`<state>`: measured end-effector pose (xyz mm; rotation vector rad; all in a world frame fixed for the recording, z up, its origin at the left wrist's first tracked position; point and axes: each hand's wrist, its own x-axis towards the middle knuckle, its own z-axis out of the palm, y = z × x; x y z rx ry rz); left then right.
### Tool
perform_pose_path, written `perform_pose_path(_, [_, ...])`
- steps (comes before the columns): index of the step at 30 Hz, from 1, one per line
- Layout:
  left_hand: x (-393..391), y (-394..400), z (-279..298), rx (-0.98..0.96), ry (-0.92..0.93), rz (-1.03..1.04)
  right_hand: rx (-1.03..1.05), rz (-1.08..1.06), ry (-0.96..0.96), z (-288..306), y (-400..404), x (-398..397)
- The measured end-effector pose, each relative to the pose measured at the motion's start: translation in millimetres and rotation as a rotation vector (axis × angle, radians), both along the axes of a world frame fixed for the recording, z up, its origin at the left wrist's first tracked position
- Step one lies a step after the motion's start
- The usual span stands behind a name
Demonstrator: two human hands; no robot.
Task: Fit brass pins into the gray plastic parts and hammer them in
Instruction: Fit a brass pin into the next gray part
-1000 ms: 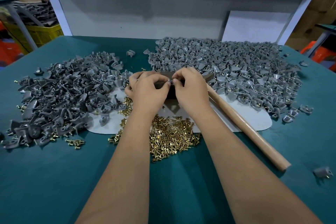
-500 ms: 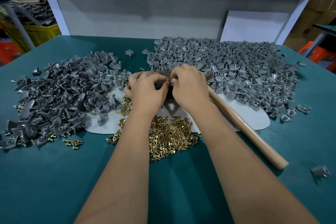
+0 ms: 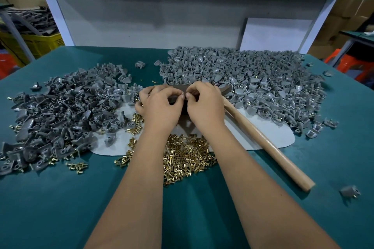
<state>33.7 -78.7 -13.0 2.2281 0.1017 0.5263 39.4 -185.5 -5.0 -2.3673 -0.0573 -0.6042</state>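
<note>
Head camera, looking down on a teal-covered worktop [image 3: 60, 198]: toward its left edge lies a heap of dark gray moulded plastic parts [image 3: 60, 115]. Just right of that heap the left hand [image 3: 159, 107] and right hand [image 3: 204, 105] meet fingertip to fingertip over a dark block at mid-table. Both have fingers curled in a pinch around something small between them; whether that is a gray part, a brass pin or both is too hidden to tell. Directly below the wrists, toward the near edge, lies a loose pile of short brass pins [image 3: 186, 157], about equally near either hand. Right of the right hand a light wooden hammer handle [image 3: 267, 141] slants from the hands toward the near right corner, so the right hand looks the nearer one to take it up. A larger heap of gray parts [image 3: 253, 83] fills the far right.
</note>
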Motion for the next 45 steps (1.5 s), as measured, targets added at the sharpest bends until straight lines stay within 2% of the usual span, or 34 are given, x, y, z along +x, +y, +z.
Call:
perform_pose_path(3, [1, 0, -1, -0.007, 0.001, 0.005, 0.149, 0.006, 0.026, 3, -1, 1])
perform_pose_path(8, [1, 0, -2, -0.004, 0.003, 0.014, 0.212, 0.033, 0.022, 3, -2, 0])
perform_pose_path(15, [5, -1, -4, 0.011, 0.001, 0.006, -0.035, 0.014, -0.037, 7, 3, 3])
perform_pose_path(20, [4, 0, -3, -0.002, 0.012, 0.008, -0.043, -0.032, -0.023, 7, 6, 2])
perform_pose_path(27, [2, 0, -3, 0.007, 0.012, 0.014, 0.086, -0.046, -0.025, 3, 7, 2])
perform_pose_path(32, [2, 1, -3, -0.01, 0.024, -0.003, 0.13, 0.086, 0.001, -1, -1, 5])
perform_pose_path(38, [2, 1, -2, -0.027, 0.049, -0.002, 0.494, 0.135, 0.143, 8, -12, 4])
perform_pose_path(41, [2, 1, -1, -0.033, 0.046, -0.004, 0.431, 0.156, 0.157, 9, -14, 6])
perform_pose_path(45, [2, 1, -1, -0.026, 0.03, -0.007, 0.2, 0.155, 0.067, 6, -12, 10])
